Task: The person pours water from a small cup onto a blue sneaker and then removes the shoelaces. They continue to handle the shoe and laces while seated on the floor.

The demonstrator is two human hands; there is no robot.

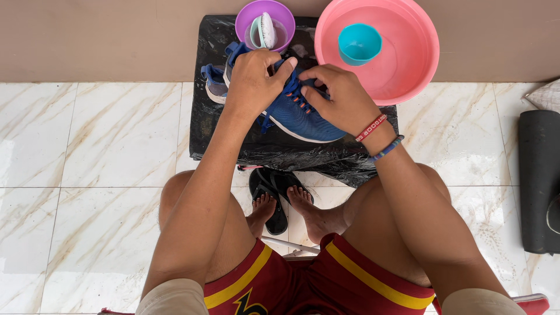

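Head view, one entry: we have a blue shoe (pixel 303 116) lying on a black-wrapped stand (pixel 233 140), toe pointing toward our right. Our left hand (pixel 254 79) is closed over its collar and tongue; our right hand (pixel 344 99) pinches the laces (pixel 294 92), fingers together on them. A second shoe (pixel 213 81) lies just behind the left hand, mostly hidden. At the stand's far edge sit a purple bowl (pixel 248 17) holding a brush (pixel 265 30) and a pink basin (pixel 408 64) of water with a teal cup (pixel 359 43) in it. The basin overhangs the stand's right edge, touching our right wrist; we judge a sharp tug on the laces could jolt it and spill water onto the tiles (pixel 105 146) and our sandals (pixel 274 192).
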